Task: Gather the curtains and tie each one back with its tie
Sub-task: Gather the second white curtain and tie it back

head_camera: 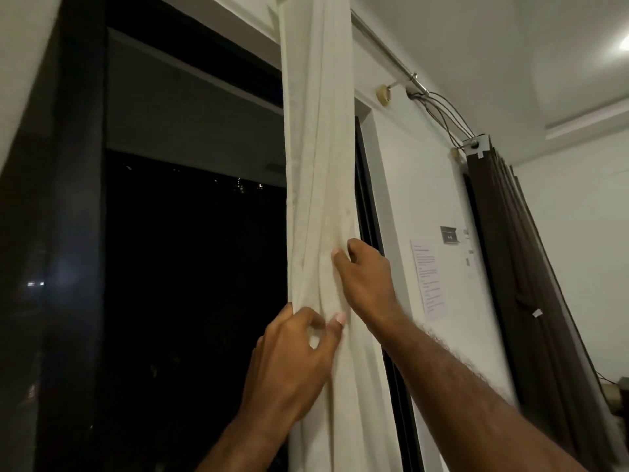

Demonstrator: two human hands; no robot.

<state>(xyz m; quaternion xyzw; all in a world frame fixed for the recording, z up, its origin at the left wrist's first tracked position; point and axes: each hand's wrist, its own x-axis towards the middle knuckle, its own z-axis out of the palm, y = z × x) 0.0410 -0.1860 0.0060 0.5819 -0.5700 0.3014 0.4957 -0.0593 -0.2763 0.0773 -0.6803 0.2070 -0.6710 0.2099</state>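
A cream curtain (318, 148) hangs gathered into a narrow column of folds at the right edge of a dark window. My left hand (292, 359) grips the folds from the left at about mid-height, fingers wrapped around the bunched cloth. My right hand (366, 284) is a little higher on the right side, thumb and fingers pinching the curtain's outer folds. No tie shows in this view. A second, dark brown curtain (517, 267) hangs bunched at the far right.
The dark glass door (190, 267) fills the left, with a black frame. A metal curtain rod (384, 46) runs along the white wall, with cables by its end. A paper notice (429, 279) and a small switch are on the wall.
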